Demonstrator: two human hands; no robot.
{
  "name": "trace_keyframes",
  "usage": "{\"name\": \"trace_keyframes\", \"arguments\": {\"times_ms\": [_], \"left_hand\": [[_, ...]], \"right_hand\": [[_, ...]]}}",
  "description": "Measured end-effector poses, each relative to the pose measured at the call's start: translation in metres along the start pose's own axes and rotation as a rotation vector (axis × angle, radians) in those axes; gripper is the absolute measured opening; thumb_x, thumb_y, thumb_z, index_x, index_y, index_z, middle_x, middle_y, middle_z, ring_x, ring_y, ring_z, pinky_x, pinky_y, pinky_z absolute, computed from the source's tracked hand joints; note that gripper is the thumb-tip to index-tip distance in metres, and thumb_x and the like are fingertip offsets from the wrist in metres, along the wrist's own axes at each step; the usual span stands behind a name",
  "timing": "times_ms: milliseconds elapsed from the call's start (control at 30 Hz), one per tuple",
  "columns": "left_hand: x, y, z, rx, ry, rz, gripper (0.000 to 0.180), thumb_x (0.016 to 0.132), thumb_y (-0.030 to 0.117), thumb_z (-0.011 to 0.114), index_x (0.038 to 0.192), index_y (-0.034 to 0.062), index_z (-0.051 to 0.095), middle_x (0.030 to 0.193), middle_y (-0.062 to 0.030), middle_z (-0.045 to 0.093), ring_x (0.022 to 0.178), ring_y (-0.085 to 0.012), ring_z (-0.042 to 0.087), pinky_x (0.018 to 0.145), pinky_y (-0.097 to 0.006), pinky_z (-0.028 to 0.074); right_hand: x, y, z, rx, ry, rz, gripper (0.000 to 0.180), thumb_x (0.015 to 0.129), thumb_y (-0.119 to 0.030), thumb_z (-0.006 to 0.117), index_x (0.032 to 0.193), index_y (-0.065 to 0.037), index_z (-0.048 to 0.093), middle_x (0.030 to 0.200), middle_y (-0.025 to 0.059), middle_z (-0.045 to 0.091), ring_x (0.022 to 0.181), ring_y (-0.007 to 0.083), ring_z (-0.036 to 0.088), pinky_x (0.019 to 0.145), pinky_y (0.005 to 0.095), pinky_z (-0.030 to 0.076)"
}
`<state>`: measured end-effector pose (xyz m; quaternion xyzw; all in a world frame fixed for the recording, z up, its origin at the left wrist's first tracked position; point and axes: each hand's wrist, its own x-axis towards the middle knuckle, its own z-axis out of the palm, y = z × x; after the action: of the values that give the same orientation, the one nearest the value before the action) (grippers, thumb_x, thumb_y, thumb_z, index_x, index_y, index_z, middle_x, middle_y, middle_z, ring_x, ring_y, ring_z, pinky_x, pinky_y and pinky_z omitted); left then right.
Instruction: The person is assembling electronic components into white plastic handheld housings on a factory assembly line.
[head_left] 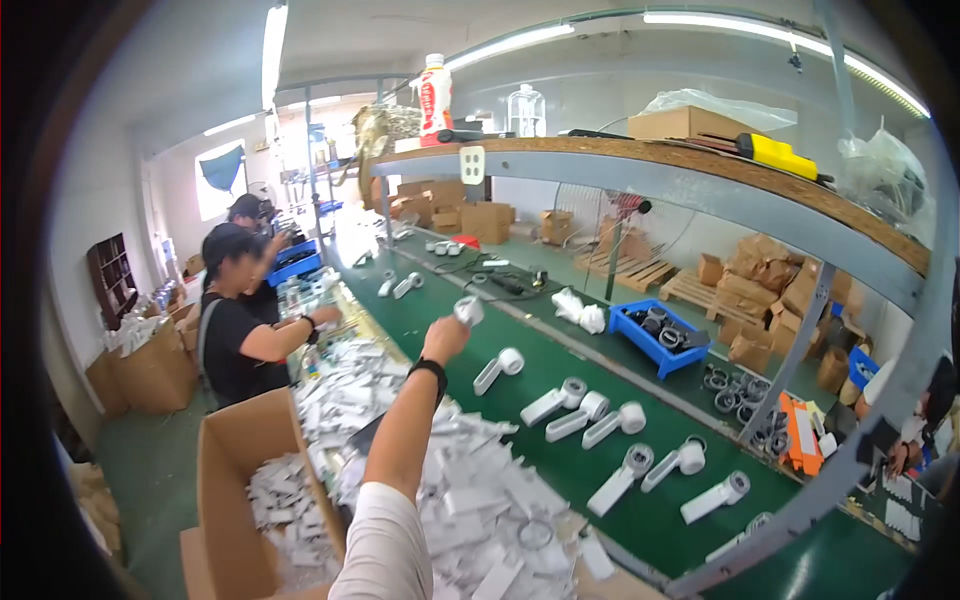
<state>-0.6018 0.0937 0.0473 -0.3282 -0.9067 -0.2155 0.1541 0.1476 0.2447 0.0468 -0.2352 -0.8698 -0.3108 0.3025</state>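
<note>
My left hand [446, 341], with a black band at the wrist, reaches out over the near edge of the green conveyor belt [450, 300]. Its fingers are closed around a white handheld fan [468, 310]; the round head shows above them, and the rest is hidden by the hand. Closest to it on the belt lies another white handheld fan [499, 371]. Farther right, several similar fans [622, 480] rest on the belt, some with grey rings in their heads. Below my forearm spreads a heap of white plastic parts [470, 490]. My right hand is out of view.
A cardboard box [250, 430] of white parts stands at the left. Two people [240, 320] work beyond it. Across the belt sits a blue crate [660, 340] of dark parts. An overhead shelf [640, 155] and its grey post [800, 350] frame the right side.
</note>
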Motion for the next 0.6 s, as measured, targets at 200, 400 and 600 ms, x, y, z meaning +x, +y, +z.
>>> {"name": "trace_keyframes", "arguments": {"times_ms": [200, 400, 600], "left_hand": [[-0.161, 0.124, -0.202, -0.149, -0.284, 0.281, 0.017, 0.074, 0.018, 0.059, 0.084, 0.0125, 0.072, 0.078, -0.0131, 0.067, 0.072, -0.0306, 0.064, 0.067, -0.036, 0.050], [-0.466, 0.257, -0.188, -0.554, -0.564, 1.003, 0.021, 0.077, 0.011, 0.062, 0.097, 0.0118, 0.069, 0.080, -0.0149, 0.058, 0.073, -0.0295, 0.057, 0.064, -0.038, 0.047], [-0.680, 0.359, -0.061, -0.193, -0.434, 0.956, 0.021, 0.079, 0.019, 0.058, 0.097, 0.0115, 0.066, 0.094, -0.0180, 0.053, 0.075, -0.0301, 0.059, 0.058, -0.039, 0.050]], "right_hand": [[-0.113, 0.012, -0.129, -0.041, -0.185, -0.048, 0.045, 0.083, -0.022, 0.054, 0.125, -0.004, 0.049, 0.125, 0.0151, 0.051, 0.116, 0.0344, 0.046, 0.099, 0.0472, 0.036], [-0.202, -0.015, -0.212, 1.459, -0.147, 0.764, 0.042, 0.087, -0.039, 0.049, 0.114, -0.007, 0.047, 0.098, 0.0107, 0.055, 0.081, 0.0231, 0.050, 0.066, 0.0365, 0.041], [-0.185, -0.065, -0.195, 1.613, 0.219, 1.245, 0.039, 0.091, -0.039, 0.045, 0.113, -0.006, 0.047, 0.090, 0.0068, 0.056, 0.076, 0.0163, 0.055, 0.064, 0.0288, 0.046]]}}
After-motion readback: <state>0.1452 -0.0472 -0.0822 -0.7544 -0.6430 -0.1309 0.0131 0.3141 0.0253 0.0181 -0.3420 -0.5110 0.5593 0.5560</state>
